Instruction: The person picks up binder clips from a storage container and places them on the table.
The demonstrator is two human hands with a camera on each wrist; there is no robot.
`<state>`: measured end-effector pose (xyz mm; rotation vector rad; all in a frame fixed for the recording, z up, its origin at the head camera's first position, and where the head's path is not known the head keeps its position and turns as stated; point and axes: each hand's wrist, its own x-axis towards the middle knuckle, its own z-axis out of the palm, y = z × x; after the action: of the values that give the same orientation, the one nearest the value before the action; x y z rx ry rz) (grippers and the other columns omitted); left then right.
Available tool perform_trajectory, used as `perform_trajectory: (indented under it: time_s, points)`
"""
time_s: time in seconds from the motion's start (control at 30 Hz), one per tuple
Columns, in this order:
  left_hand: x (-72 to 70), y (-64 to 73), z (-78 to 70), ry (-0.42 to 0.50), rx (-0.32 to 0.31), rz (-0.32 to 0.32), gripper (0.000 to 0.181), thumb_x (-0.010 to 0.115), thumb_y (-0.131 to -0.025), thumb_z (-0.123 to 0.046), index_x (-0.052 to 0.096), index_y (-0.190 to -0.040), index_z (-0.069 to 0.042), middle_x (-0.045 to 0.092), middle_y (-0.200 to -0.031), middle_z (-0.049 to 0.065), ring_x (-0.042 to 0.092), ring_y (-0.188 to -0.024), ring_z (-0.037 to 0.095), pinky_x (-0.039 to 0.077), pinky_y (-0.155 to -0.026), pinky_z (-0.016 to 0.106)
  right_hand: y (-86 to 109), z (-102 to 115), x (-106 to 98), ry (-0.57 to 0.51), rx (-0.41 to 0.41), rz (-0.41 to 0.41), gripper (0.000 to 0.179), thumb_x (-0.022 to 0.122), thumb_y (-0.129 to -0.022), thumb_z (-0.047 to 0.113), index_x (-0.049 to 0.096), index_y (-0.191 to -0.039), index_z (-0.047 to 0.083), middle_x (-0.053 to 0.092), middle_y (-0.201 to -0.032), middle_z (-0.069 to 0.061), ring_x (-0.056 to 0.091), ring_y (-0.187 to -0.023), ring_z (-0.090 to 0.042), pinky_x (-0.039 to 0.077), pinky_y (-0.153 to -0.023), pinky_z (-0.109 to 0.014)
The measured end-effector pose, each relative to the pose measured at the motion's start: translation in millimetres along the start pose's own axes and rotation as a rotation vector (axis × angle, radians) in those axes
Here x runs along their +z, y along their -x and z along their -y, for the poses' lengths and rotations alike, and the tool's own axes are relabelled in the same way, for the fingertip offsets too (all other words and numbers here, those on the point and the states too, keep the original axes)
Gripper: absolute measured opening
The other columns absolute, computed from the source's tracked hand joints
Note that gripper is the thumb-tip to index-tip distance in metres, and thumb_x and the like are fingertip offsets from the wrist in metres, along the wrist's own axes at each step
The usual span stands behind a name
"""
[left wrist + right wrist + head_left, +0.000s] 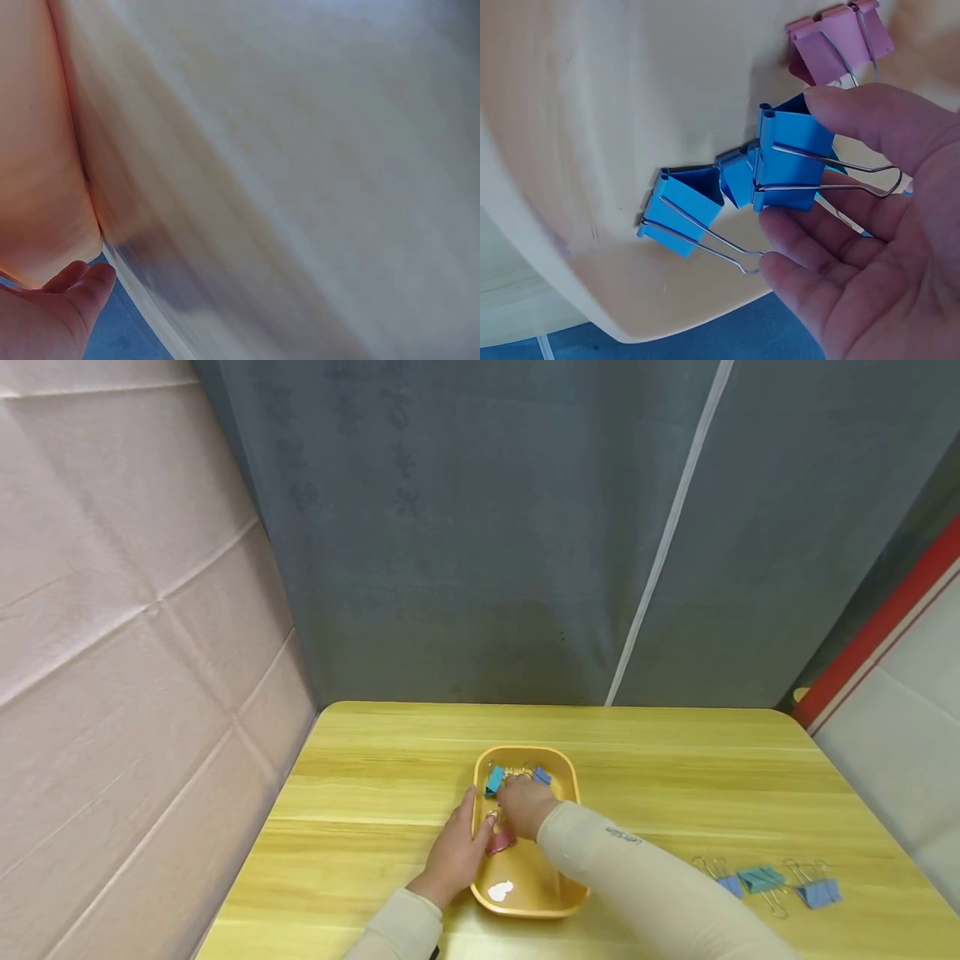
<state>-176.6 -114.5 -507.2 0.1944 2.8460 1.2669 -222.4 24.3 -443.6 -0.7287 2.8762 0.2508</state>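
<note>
A yellow-orange tray (525, 904) stands on the table, several binder clips inside it. My left hand (456, 852) grips its left wall, thumb over the rim and fingers along the outside; in the left wrist view only some fingers (90, 289) show against the tray. Inside the tray, my right hand (525, 806) pinches a blue binder clip (799, 154) between thumb and fingers. Beside that clip lies another blue binder clip (682, 214), with a further one partly hidden behind. A pink binder clip (501, 841) lies near my left thumb. At the far end is a teal binder clip (493, 781).
On the wooden table (360, 827), to the right, lie a teal binder clip (762, 879) and a blue binder clip (819, 893), plus another partly behind my right sleeve. A white patch (500, 891) shows on the tray's floor. A grey curtain (465, 543) hangs behind the table.
</note>
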Motion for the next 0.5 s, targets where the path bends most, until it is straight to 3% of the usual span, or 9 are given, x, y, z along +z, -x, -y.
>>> perform_trajectory:
  time_s: [0.27,0.5]
  points:
    - [0.2,1.2,-0.7,-0.006,0.027,-0.012,0.064,0.043,-0.102,-0.039,0.023,-0.152,-0.003,0.040,-0.146,0.028,0.041,-0.131,0.045,0.033,-0.110,0.057,7.5,-6.8,-10.9,-0.061,-0.037,-0.057,0.021,0.071,-0.082,0.009,0.069,-0.102,0.009,0.065,-0.103,-0.009,0.063,-0.100,-0.025,0.055,-0.089,-0.038]
    - [0.0,1.6,-2.0,0.001,-0.005,-0.008,0.065,0.043,-0.102,-0.040,0.023,-0.153,-0.006,0.040,-0.146,0.027,0.041,-0.131,0.046,0.033,-0.110,0.058,13.7,-13.3,-18.2,-0.082,-0.023,-0.053,0.040,0.077,-0.076,0.007,0.067,-0.114,0.004,0.064,-0.111,-0.012,0.062,-0.105,-0.027,0.055,-0.091,-0.036]
